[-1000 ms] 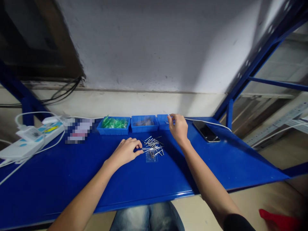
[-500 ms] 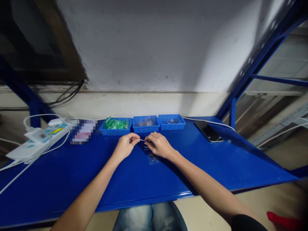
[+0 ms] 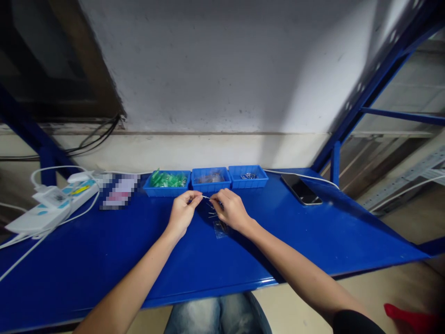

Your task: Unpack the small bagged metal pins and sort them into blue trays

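Note:
Between my two hands runs a thin, silvery, pin-like piece (image 3: 206,197), too small to name more exactly. My left hand (image 3: 183,208) pinches its left end between thumb and forefinger. At its right end, the fingertips of my right hand (image 3: 230,208) are closed on it. Below the right hand, several thin metal pieces (image 3: 212,214) lie on the blue table, partly hidden by the fingers. A small clear plastic bag (image 3: 219,230) lies just in front of them, also partly covered by the hand.
Behind my hands stand three blue bins: one with green plastic packets (image 3: 167,179), a middle bin (image 3: 211,186) with clear bags, and a right bin (image 3: 248,183) with small metal parts. A phone (image 3: 301,189) lies at right. A white power strip (image 3: 52,208) with cables sits at left.
Both hands have risen slightly with the thin piece held between them. The bins and phone have stayed in place.

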Demonstrator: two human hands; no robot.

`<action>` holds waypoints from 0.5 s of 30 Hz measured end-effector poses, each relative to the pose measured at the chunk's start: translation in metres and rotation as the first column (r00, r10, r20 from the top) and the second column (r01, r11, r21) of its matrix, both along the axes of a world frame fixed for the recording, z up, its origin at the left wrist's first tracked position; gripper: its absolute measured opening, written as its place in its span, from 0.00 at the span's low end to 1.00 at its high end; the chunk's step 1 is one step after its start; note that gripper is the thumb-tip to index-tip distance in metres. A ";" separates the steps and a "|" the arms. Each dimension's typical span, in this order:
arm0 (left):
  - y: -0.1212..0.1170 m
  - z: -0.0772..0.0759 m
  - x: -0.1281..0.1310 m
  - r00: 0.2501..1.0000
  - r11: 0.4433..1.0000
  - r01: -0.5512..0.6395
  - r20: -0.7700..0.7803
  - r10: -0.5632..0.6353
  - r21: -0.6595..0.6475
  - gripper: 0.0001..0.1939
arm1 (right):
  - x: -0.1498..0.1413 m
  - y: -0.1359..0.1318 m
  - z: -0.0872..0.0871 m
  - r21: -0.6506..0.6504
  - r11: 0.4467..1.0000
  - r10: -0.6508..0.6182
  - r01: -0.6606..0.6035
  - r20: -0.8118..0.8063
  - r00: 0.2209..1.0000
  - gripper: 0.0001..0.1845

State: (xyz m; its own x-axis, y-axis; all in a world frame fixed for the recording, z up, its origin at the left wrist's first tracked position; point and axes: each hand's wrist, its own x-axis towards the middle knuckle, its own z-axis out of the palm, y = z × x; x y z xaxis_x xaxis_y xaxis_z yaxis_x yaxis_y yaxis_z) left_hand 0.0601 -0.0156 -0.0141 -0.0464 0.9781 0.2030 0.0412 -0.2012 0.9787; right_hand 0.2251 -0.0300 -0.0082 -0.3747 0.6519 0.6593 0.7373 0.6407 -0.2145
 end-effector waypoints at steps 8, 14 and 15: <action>-0.007 0.001 0.001 0.963 0.965 0.020 -0.266 0.052 0.262 0.10 | 0.008 0.003 0.004 0.017 0.999 -0.039 0.038 0.016 0.999 0.12; -0.011 0.007 -0.004 0.854 0.929 0.071 -0.503 0.132 0.364 0.07 | 0.011 0.001 0.008 0.008 0.999 0.041 -0.041 0.037 0.998 0.14; -0.011 0.006 -0.005 0.850 0.934 0.076 -0.513 0.122 0.348 0.07 | 0.011 0.000 0.009 0.014 0.999 0.040 -0.041 0.057 0.998 0.14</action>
